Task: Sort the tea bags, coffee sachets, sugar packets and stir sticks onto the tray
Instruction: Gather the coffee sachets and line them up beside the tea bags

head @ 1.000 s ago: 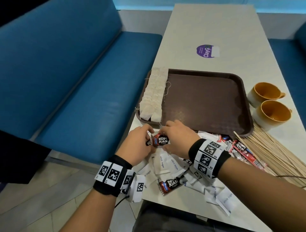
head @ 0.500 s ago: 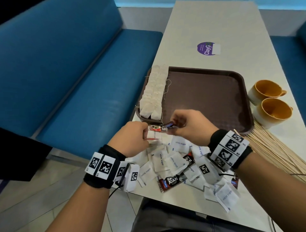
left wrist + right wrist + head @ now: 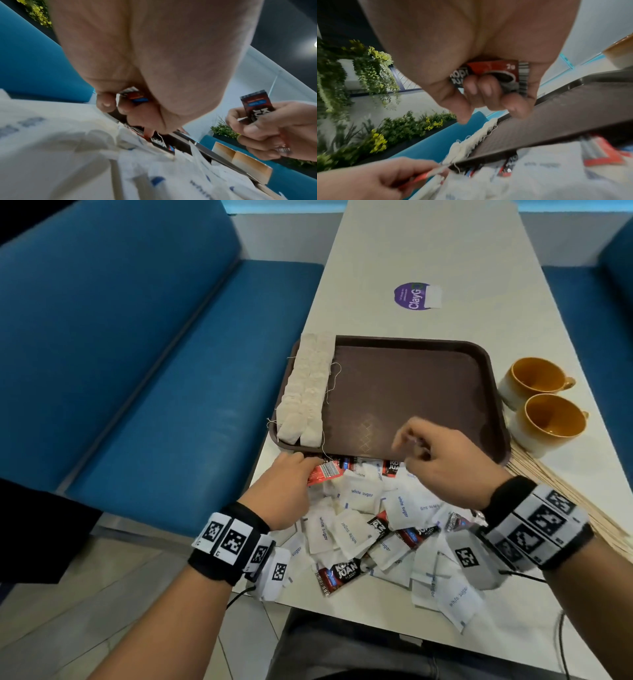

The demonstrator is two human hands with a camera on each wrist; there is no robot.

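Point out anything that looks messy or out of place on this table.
The white sugar packets and red-black coffee sachets lie jumbled and overlapping at the table's near edge, off the brown plastic tray. Only the beige tea bags sit in neat rows.

Lighting is even and fairly bright indoors; shadows under my hands are soft and faint. A pale sheen lies on the tray (image 3: 428, 392) floor and on the blue bench (image 3: 144, 392) seat. Head view: my right hand (image 3: 442, 463) is smeared by motion blur, the table (image 3: 445, 261) edges bow outward from wide-angle distortion. Left wrist view: near packets (image 3: 85, 155) are badly out of focus; a lamp (image 3: 315, 44) flares at the right edge. Right wrist view is dimmer, and the plants (image 3: 368, 75) on the left are streaked.
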